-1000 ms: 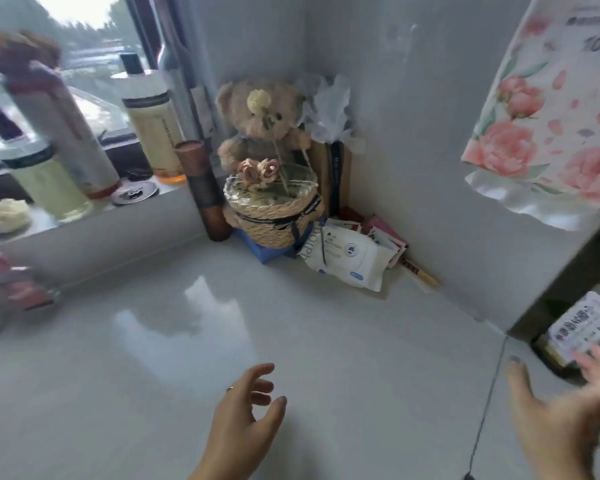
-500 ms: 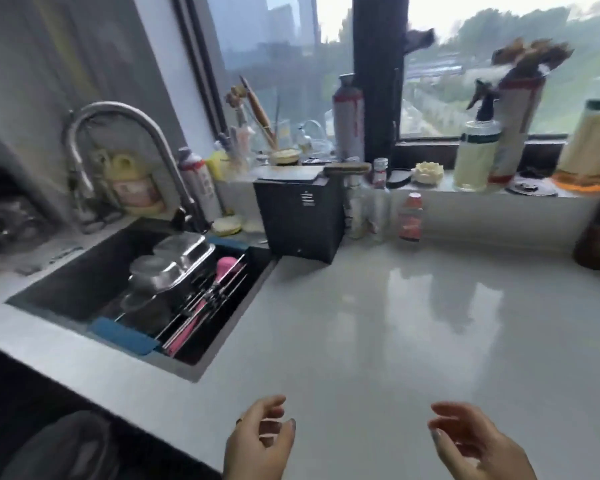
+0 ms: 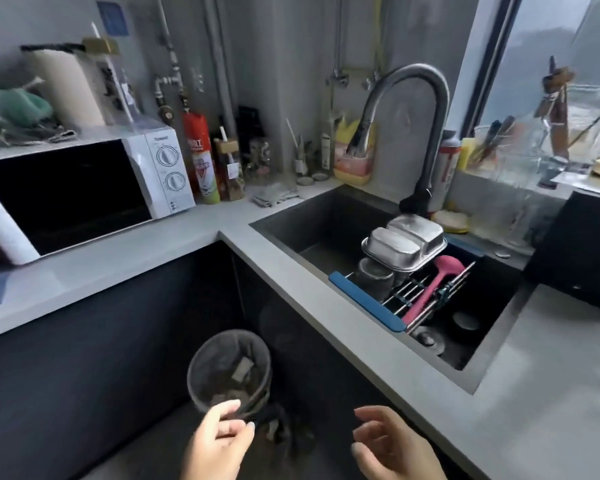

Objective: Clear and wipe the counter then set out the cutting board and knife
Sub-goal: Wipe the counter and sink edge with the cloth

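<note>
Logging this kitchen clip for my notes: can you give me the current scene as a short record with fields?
left hand: empty, fingers loosely curled
right hand: empty, fingers relaxed
counter: grey, wraps round the sink
sink: rack across it carries upturned steel tray and pink spatula
cloth: folded, on counter left of faucet
microwave: on left counter
bin: on floor below
cutting board, knife: not in view
</note>
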Demonstrator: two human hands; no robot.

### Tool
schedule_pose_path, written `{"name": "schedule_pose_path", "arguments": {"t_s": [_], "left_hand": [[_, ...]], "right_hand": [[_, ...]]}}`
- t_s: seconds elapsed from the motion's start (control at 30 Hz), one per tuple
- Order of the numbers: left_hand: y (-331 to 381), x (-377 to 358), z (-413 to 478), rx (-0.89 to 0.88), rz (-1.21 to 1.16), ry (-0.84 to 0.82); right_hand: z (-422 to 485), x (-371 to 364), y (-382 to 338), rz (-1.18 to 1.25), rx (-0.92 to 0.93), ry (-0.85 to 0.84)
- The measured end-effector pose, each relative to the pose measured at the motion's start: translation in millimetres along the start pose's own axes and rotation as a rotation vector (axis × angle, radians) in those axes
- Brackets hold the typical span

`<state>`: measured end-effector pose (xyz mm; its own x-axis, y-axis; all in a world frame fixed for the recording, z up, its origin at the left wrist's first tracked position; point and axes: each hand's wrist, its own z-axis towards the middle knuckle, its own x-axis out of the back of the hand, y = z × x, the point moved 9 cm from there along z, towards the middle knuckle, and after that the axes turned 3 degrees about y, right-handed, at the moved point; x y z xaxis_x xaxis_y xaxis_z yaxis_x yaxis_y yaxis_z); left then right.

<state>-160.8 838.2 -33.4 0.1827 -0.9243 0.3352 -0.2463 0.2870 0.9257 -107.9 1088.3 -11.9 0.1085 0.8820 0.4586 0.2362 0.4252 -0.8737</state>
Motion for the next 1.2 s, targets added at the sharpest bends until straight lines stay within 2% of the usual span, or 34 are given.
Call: {"name": "schedule_pose_path", "arguments": {"t_s": [0.23, 0.53, 0.8, 0.87, 0.97, 1.1, 1.2], "left_hand": [[16.2, -16.3, 103.1, 0.002, 0.032, -0.074], [101.6, -22.7, 261.8, -0.124, 0.183, -0.024], [150.1, -105.6, 423.9, -0.176, 0.095, -0.253], [167.0, -123.5, 477.6, -0.23, 0.161, -0.268], [191.1, -145.0, 555.5, -0.322, 0.411, -0.212], [207.6, -182.7, 623.5, -0.437, 0.633, -0.202], [199.4, -212.7, 651.8, -0.412, 0.744, -0.229]], "right_hand": [[125.8, 17.9, -24.6, 0.087, -0.011, 0.194], [295.2, -17.4, -80.7, 0.158, 0.076, 0.273], [354.5, -27.3, -96.2, 0.037, -0.047, 0.41], [355.9, -25.0, -95.7, 0.015, -0.105, 0.489], [354.5, -25.2, -90.6, -0.031, -0.219, 0.573], [347.5, -25.0, -95.3, -0.085, -0.295, 0.738], [342.1, -20.6, -98.7, -0.073, -0.333, 0.798]]}}
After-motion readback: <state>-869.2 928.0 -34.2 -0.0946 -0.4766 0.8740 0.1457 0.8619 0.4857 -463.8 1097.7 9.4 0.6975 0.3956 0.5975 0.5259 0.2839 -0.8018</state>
